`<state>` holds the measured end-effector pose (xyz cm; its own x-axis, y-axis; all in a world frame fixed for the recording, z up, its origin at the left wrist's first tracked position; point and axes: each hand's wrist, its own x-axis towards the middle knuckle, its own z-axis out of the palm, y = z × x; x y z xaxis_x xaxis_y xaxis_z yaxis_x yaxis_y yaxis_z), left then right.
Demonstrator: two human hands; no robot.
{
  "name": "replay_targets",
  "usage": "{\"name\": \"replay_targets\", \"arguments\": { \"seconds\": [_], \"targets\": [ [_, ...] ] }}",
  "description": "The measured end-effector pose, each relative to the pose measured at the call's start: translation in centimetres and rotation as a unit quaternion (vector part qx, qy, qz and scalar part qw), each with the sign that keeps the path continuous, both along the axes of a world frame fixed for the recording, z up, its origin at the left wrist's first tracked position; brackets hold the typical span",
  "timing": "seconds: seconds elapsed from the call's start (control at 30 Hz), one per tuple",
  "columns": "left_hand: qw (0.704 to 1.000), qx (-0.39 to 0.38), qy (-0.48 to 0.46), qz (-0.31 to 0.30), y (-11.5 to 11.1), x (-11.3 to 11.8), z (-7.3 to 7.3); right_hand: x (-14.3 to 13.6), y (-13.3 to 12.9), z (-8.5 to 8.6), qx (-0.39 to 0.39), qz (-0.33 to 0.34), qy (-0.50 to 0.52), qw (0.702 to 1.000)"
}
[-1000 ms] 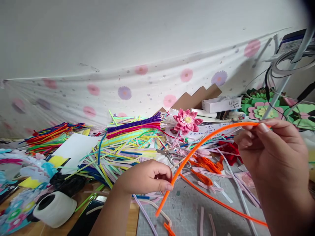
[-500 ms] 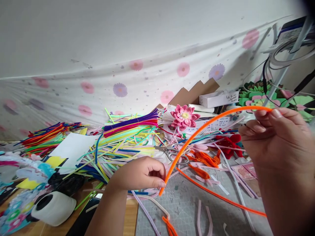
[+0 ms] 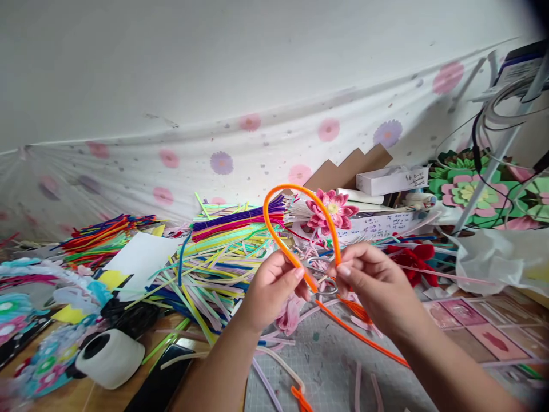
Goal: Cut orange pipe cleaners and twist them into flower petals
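An orange pipe cleaner [image 3: 299, 187] is bent into a tall loop above the work mat. My left hand [image 3: 277, 286] pinches it near one end, thumb and fingers closed. My right hand [image 3: 369, 280] pinches the other end close by, at about the same height. A second orange pipe cleaner [image 3: 364, 333] lies on the grey cutting mat [image 3: 326, 372], partly hidden by my right forearm. Behind my hands are scissors [image 3: 328, 288], largely covered, and a bundle of orange pipe cleaners [image 3: 358, 310]. A pink pipe-cleaner flower [image 3: 338, 210] shows behind the loop.
Piles of coloured pipe cleaners [image 3: 214, 252] spread across the left and middle. A white thread spool [image 3: 114, 360] stands at the left near a phone [image 3: 160, 377]. On the right are a red flower [image 3: 414, 264], a makeup palette [image 3: 480, 332] and a metal pole [image 3: 493, 163].
My right hand has come left and down, toward my left hand, bending the orange pipe cleaner from a wide arc into a loop. My left hand has risen slightly. The view has shifted a little.
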<state>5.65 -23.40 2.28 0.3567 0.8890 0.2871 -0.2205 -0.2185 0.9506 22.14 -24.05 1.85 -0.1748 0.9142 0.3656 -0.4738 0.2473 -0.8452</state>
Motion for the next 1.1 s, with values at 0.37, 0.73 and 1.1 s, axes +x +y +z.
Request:
{"name": "replay_targets", "arguments": {
  "seconds": [0.37,0.73,1.1],
  "targets": [
    [0.995,0.007,0.056,0.081,-0.4,1.1,-0.4,-0.1,0.2,0.0,0.024,0.044,-0.180,0.982],
    [0.995,-0.028,0.091,0.042,-0.4,1.3,-0.2,0.3,0.7,0.1,0.029,0.140,-0.249,0.958],
    [0.990,-0.082,0.110,0.019,-0.4,1.7,-0.4,1.1,1.0,0.2,0.054,0.152,-0.351,0.922]
  ]
}}
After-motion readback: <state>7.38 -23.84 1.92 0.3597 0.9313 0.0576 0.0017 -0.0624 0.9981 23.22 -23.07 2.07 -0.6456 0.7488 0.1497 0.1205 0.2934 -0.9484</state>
